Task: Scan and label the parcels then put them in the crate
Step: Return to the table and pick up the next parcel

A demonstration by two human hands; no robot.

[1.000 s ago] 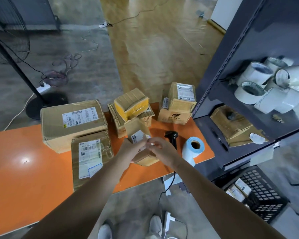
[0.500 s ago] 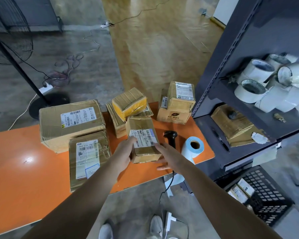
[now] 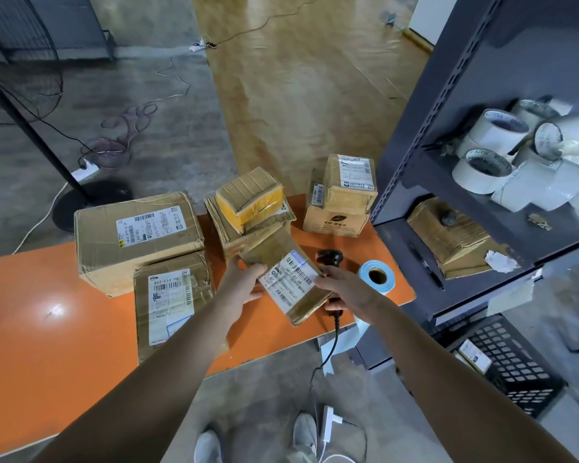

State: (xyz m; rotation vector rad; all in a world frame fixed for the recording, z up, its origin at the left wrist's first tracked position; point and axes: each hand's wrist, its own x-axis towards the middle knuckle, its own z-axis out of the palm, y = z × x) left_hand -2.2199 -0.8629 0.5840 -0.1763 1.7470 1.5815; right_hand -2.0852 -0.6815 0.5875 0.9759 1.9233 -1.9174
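Head view, left to right. Floor [image 3: 147, 135]: grey, worn concrete on the left, meeting a glossy wood-look strip in the middle; loose cables lie across both. A black fan stand [image 3: 91, 202] with a round base sits on the concrete beyond the table.

The table [image 3: 47, 345] is orange, smooth and reflective, with rounded corners. On it stands a large carton [image 3: 137, 238] of creased brown cardboard with a white barcode label on top. Touching its near side lies a flat parcel [image 3: 173, 302], taped and wrinkled, label facing up. Behind the hands is a stack of parcels [image 3: 251, 202], the top one wrapped in yellow tape.

The small parcel [image 3: 291, 282], a taped brown oblong with a barcode label, is held tilted just above the table's near edge. The left hand [image 3: 243, 285] grips its left end, thumb above and fingers [image 3: 254, 295] below. The right hand [image 3: 348, 289] pinches its right edge. A black scanner [image 3: 330, 257] sits just behind that hand; contact cannot be told. Beside it lies a blue-white label roll [image 3: 376, 275]. Two stacked boxes [image 3: 345, 195] occupy the far right corner.

At the right stands a dark grey metal shelf rack [image 3: 425, 162] bearing white tape rolls [image 3: 495, 152]. Below it, on the floor, sits a black lattice plastic crate [image 3: 512, 365] with labelled parcels inside.
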